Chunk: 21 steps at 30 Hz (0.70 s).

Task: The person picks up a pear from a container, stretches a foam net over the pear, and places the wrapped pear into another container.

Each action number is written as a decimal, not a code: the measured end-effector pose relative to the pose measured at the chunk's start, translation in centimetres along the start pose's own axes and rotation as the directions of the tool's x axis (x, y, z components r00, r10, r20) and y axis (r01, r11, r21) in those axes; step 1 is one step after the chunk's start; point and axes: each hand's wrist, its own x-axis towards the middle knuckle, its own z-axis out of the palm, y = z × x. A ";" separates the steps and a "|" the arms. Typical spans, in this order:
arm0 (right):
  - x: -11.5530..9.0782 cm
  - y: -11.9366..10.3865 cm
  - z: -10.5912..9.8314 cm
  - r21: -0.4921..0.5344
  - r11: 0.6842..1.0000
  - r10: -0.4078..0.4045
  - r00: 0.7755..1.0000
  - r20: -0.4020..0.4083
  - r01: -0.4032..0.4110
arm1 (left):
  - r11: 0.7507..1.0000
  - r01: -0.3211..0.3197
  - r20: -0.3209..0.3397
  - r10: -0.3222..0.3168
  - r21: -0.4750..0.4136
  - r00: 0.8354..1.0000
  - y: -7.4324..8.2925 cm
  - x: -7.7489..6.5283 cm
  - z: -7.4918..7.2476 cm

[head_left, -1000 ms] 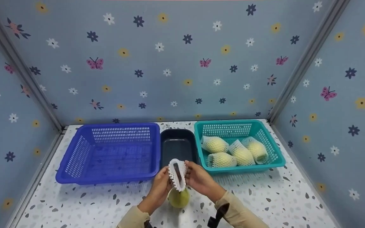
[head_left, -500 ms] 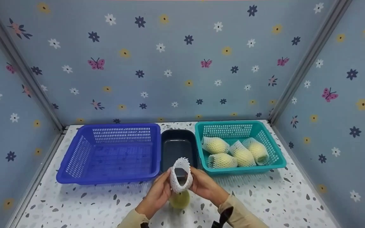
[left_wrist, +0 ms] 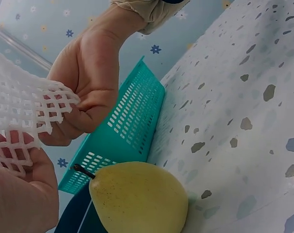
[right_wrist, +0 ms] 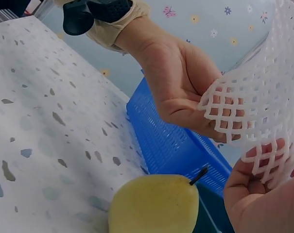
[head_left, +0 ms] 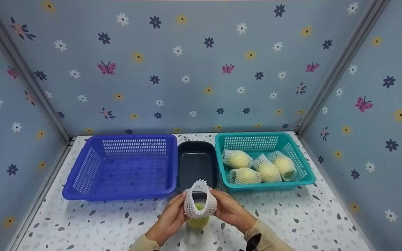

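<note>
Both hands hold a white foam fruit net (head_left: 201,211) stretched wide between them. My left hand (head_left: 171,215) pinches its left edge, and my right hand (head_left: 231,210) pinches the right edge. Through the net's opening, part of a yellow-green pear (head_left: 197,223) shows below. In the left wrist view the pear (left_wrist: 139,199) stands on the table with its dark stem up, apart from the net (left_wrist: 20,102) above it. The right wrist view shows the net (right_wrist: 263,97) with fingers curled at its lower rim.
A blue-purple basket (head_left: 119,197) stands at the left. The dark tray (head_left: 197,167) sits in the middle, just beyond the hands. At the right, a teal basket (head_left: 267,186) holds several netted pears (head_left: 245,176). Flower-patterned walls (head_left: 194,69) enclose the speckled table (head_left: 110,226).
The net has been pulled from a narrow slit to a wide opening. Both hands have spread slightly apart and come lower over the pear, which stays in place.
</note>
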 end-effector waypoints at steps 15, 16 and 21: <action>0.5 2.2 -2.1 -0.135 0.990 0.023 0.994 -0.104 -0.037 | 0.983 -0.014 -0.105 0.034 0.182 0.994 -2.5 0.3 -2.7; 0.5 2.3 -2.2 -0.150 0.988 0.021 0.993 -0.112 -0.038 | 0.982 -0.015 -0.103 0.035 0.189 0.994 -2.6 0.4 -2.8; 0.9 2.8 -2.7 -0.201 0.979 0.017 0.990 -0.141 -0.045 | 0.976 -0.003 -0.106 0.027 0.216 0.994 -3.0 0.5 -3.5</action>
